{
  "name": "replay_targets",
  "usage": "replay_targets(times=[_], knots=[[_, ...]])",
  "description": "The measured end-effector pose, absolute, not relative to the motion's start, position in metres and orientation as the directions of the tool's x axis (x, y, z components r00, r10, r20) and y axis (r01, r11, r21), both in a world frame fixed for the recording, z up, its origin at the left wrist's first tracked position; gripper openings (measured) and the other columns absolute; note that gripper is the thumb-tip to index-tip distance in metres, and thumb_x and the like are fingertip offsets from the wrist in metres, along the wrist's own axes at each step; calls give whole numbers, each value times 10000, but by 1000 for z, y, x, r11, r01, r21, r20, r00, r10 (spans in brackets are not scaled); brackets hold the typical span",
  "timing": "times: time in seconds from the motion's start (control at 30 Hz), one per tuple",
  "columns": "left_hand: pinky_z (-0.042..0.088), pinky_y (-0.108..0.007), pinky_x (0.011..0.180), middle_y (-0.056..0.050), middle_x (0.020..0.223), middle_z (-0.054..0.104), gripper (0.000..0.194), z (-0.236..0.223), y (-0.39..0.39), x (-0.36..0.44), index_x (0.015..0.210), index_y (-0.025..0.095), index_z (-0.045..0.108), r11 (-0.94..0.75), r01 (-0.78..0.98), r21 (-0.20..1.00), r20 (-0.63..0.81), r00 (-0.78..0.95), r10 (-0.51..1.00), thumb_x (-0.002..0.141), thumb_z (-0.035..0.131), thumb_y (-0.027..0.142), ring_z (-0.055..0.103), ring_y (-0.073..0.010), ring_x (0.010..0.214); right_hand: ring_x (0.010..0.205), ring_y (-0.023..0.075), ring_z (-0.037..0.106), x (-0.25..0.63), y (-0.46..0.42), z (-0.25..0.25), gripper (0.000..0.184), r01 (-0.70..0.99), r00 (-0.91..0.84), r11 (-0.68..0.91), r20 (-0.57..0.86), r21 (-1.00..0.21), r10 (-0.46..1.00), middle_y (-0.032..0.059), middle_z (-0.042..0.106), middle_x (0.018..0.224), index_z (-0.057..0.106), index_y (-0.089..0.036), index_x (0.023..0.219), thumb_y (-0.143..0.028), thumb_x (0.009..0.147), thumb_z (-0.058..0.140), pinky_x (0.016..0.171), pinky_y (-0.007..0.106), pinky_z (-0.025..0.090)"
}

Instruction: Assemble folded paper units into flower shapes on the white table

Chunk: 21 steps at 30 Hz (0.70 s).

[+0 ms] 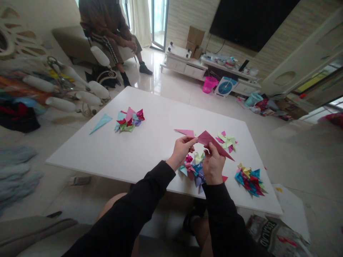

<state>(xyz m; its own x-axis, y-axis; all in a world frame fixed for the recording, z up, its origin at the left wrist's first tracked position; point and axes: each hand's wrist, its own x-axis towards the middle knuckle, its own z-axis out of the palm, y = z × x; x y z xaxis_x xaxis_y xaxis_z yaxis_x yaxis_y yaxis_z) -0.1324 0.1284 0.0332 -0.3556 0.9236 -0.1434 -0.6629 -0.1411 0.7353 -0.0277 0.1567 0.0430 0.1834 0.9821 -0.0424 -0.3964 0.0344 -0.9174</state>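
Both hands hold one sheet of pink folded paper point(205, 137) above the near right part of the white table point(158, 114). My left hand point(182, 150) pinches its left corner between thumb and fingers. My right hand point(214, 164) grips its lower edge, thumb on top, and a long point of the paper sticks out to the right. Below the hands lies a pile of colourful folded paper pieces point(198, 173), partly hidden by my right hand. Just beyond my left hand a narrow pink folded paper point(184, 132) rests on the table.
On the table stand more folded-paper piles: a mixed one point(130, 120) at left, a green-pink one point(227, 141) and a blue-red one point(250, 180) at right. A light-blue folded paper point(101, 123) lies far left. A person point(107, 25) sits beyond the table.
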Motion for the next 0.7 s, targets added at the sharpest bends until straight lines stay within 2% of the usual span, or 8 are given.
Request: replay_targets(times=[0.13, 0.43, 0.7], knots=[[323, -200, 456, 0, 723, 658, 348, 33, 130, -134, 808, 124, 665, -148, -689, 709, -154, -357, 921, 642, 866, 354, 493, -38, 460, 620, 100, 621, -26, 158, 46, 241, -353, 192, 55, -15, -934, 981, -17, 690, 723, 676, -164, 756, -281, 622, 839, 533, 218, 439], [331, -165, 455, 34, 724, 603, 316, 41, 125, -136, 819, 150, 609, -47, -796, 604, -282, -268, 921, 660, 858, 264, 493, -27, 482, 554, 80, 566, -27, 156, 47, 240, -374, 183, 4, -70, -927, 981, -46, 625, 635, 633, -173, 697, -301, 612, 817, 490, 194, 394], [338, -159, 453, 37, 718, 592, 297, 39, 124, -136, 795, 152, 588, -43, -808, 588, -277, -251, 927, 674, 839, 252, 485, -24, 476, 525, 62, 544, -29, 155, 47, 242, -407, 175, -3, -81, -913, 981, -63, 594, 599, 615, -171, 710, -324, 668, 798, 484, 179, 388]])
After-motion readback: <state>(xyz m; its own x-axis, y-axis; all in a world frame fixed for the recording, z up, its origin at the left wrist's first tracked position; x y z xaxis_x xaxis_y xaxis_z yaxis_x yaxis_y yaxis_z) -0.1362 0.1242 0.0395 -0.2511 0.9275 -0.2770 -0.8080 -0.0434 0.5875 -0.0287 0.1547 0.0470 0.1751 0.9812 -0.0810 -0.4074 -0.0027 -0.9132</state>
